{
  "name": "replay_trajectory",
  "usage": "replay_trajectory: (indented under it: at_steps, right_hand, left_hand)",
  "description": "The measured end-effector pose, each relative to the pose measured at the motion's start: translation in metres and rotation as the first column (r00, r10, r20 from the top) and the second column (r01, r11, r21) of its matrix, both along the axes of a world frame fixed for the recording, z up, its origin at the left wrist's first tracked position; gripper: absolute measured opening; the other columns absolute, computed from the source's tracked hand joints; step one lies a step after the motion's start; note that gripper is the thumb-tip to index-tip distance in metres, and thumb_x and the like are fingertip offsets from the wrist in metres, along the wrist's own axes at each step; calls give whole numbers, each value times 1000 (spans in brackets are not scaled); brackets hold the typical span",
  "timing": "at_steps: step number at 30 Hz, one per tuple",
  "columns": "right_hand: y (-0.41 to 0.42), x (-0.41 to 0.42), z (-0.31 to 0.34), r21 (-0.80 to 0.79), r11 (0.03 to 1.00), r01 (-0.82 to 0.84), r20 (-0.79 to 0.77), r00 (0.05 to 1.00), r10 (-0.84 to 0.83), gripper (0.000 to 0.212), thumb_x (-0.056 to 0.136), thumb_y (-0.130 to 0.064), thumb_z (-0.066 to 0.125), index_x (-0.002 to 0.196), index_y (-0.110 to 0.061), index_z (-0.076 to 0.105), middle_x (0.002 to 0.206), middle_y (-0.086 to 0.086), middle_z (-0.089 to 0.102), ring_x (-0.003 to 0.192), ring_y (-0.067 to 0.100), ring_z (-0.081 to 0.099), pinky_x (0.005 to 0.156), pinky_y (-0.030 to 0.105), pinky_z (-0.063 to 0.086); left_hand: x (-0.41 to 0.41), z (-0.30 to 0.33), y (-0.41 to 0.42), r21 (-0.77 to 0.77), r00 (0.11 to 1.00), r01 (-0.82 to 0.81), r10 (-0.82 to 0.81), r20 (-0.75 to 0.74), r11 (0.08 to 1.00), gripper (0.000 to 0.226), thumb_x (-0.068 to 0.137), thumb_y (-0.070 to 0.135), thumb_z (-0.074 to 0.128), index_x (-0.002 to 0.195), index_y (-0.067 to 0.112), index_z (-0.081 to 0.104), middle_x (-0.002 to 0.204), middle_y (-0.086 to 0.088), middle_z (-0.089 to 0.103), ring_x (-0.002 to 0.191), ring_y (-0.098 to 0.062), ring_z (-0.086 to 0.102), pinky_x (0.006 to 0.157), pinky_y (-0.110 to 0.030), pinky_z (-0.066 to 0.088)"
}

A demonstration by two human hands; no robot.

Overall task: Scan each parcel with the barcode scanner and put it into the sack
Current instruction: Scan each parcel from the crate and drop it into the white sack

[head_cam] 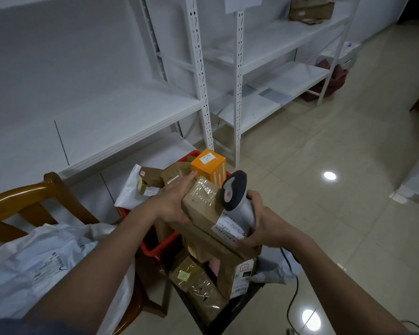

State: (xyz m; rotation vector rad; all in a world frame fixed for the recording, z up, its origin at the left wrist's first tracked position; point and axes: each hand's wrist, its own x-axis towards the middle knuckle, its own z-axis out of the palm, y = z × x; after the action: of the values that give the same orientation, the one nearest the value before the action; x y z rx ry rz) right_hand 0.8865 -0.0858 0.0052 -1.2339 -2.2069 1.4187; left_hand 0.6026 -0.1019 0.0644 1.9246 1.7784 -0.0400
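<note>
Gripping a taped cardboard parcel (203,201), left hand (173,201); right hand (264,221) clasps rounded scanner (237,199)

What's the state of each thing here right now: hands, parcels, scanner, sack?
Left hand: grips the brown parcel.
Right hand: grips the scanner, head over the parcel.
Orange box: resting in the red crate.
White sack: slumped on the wooden chair.

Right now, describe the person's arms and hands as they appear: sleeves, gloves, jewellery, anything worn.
Both forearms are bare from the frame's lower edge up to the wrists; no sleeve reaches them. The left hand and right hand wear no gloves, and no watch, bracelet or ring shows on the parts in view. A dark patch of cloth, perhaps clothing, sits at the lower left edge by the left arm; what it is cannot be told.
</note>
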Motion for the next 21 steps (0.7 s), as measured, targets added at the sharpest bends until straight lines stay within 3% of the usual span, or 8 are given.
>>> replay_trajectory:
  at_steps: [2,4,6,10,12,15,18,21]
  right_hand:
    - [0,-1,2,-1,999,-36,27,999,36,116,58,-38,90,140,-47,9,127,-8,44,114,18,56,86,37,60]
    - [0,0,3,-17,999,-40,27,999,41,112,59,-37,90,137,-48,11,129,-6,43,115,18,55,87,38,59]
    - [0,2,4,-25,998,-55,35,998,56,110,61,-34,90,135,-49,11,129,-6,44,114,18,55,86,37,60]
    - [1,3,2,-13,997,-82,76,994,83,107,66,-29,90,140,-42,12,129,-7,45,113,14,55,88,33,58]
    - [2,1,4,-8,999,-48,49,998,49,96,70,-24,88,140,-35,22,126,-7,47,108,11,55,83,26,57]
    - [2,-2,8,27,994,108,-76,991,-106,56,79,-24,83,125,-23,50,108,-5,60,87,10,63,64,20,53]
    - [-2,-3,16,-184,950,251,-236,927,-291,34,91,-42,68,117,-21,62,83,-8,67,68,9,63,57,20,49]
    - [-2,-4,31,-440,842,310,-264,852,-452,37,100,-47,50,117,-17,62,77,6,59,61,15,57,55,28,47]
  left_hand:
    - [-3,0,3,-110,998,17,-10,66,994,130,68,19,86,152,44,-10,161,0,7,146,-25,17,115,-42,30]
    - [-6,0,5,-215,985,8,30,171,977,125,71,13,83,150,50,-7,156,-2,18,133,-23,35,96,-29,46]
    - [-9,-2,7,-259,959,4,69,274,966,120,72,12,83,149,50,-1,150,2,28,121,-14,42,80,-16,47]
    - [-14,-8,8,-261,926,-19,115,359,965,120,65,14,89,148,47,10,141,9,33,128,-12,37,101,-28,44]
    - [-17,-12,5,-203,928,-58,128,350,978,117,60,21,93,146,45,17,138,11,32,130,-14,36,102,-29,42]
    - [-21,-24,-6,-37,917,-186,187,352,982,117,54,25,95,146,32,23,136,10,29,130,-16,37,106,-35,43]
    - [-20,-40,-17,221,893,-367,275,357,904,117,51,26,96,144,20,26,137,3,28,130,-18,34,110,-43,39]
    - [-20,-52,-23,417,877,-470,356,323,778,115,49,29,95,142,15,29,139,-5,30,128,-19,30,112,-44,34]
